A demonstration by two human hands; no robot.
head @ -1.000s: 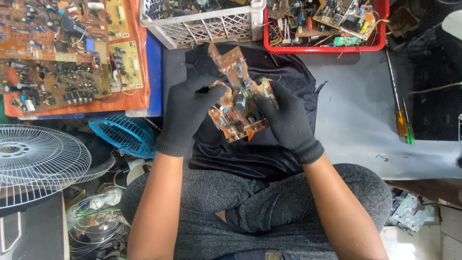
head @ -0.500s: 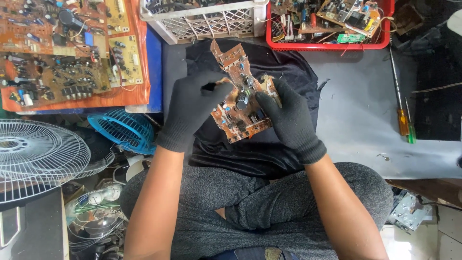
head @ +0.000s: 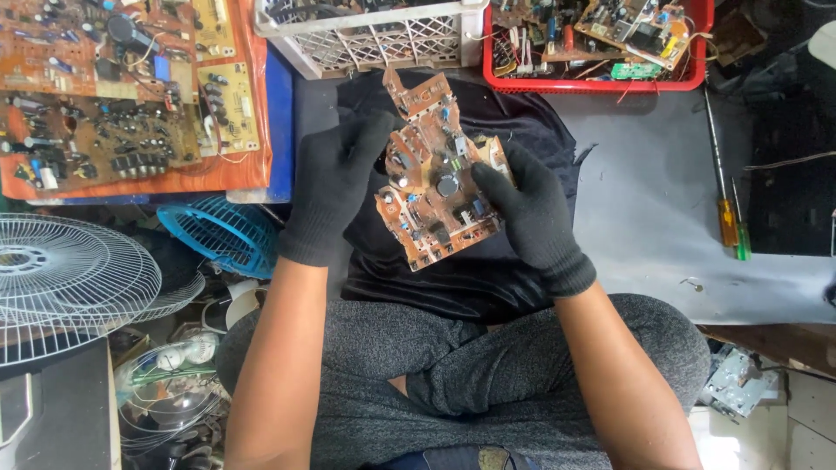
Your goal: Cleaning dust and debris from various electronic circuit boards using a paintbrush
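Note:
Both my hands wear black gloves and hold a brown circuit board (head: 433, 178) over a black cloth (head: 531, 130) on the grey floor, above my crossed legs. My left hand (head: 335, 183) grips the board's left edge, fingers up along it. My right hand (head: 527, 213) clasps the right edge, with the thumb lying across the board's component side. The board is tilted, its narrow end pointing away from me, and it carries small capacitors and other parts.
A white lattice basket (head: 374, 39) and a red tray (head: 601, 83) of circuit boards stand at the far edge. More boards (head: 96, 96) lie on an orange sheet at left. Fan grilles, white (head: 61, 287) and blue (head: 218, 231), sit at left. Two screwdrivers (head: 727, 209) lie at right.
The board has tipped a little, showing more of its component side. My right thumb has slid further onto it. My left hand's fingers have straightened up along the left edge.

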